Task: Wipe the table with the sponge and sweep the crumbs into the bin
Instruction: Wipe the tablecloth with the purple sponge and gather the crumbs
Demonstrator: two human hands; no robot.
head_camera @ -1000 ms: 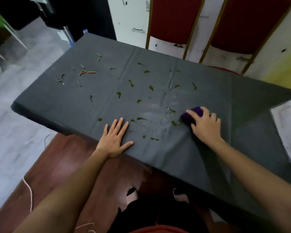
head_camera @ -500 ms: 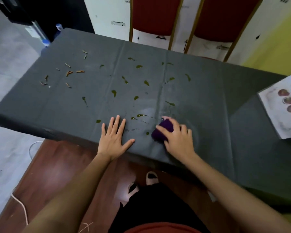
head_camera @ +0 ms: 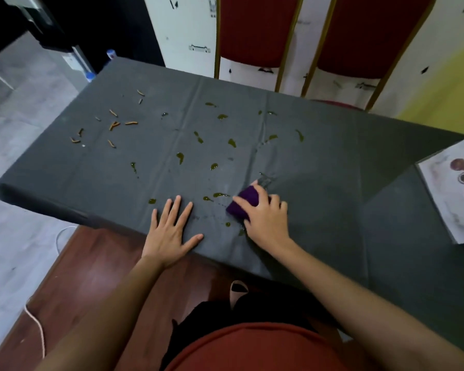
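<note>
A table point(head_camera: 319, 162) covered in dark grey cloth fills the middle of the view. My right hand point(head_camera: 265, 220) presses a purple sponge point(head_camera: 243, 202) onto the cloth near the front edge. My left hand point(head_camera: 170, 232) lies flat on the cloth beside it, fingers spread, holding nothing. Several green smears point(head_camera: 180, 158) dot the middle of the table, some just left of the sponge. Several orange-brown crumbs point(head_camera: 114, 125) lie scattered at the far left. No bin is in view.
A printed sheet point(head_camera: 456, 188) with round dark pictures lies at the table's right edge. Two red chairs point(head_camera: 255, 28) with gold frames stand behind the table. A cord point(head_camera: 36, 328) trails over the brown floor at lower left.
My right hand slid the sponge leftward along the front edge, then slightly back away from me. My left hand stayed flat. The camera shifted.
</note>
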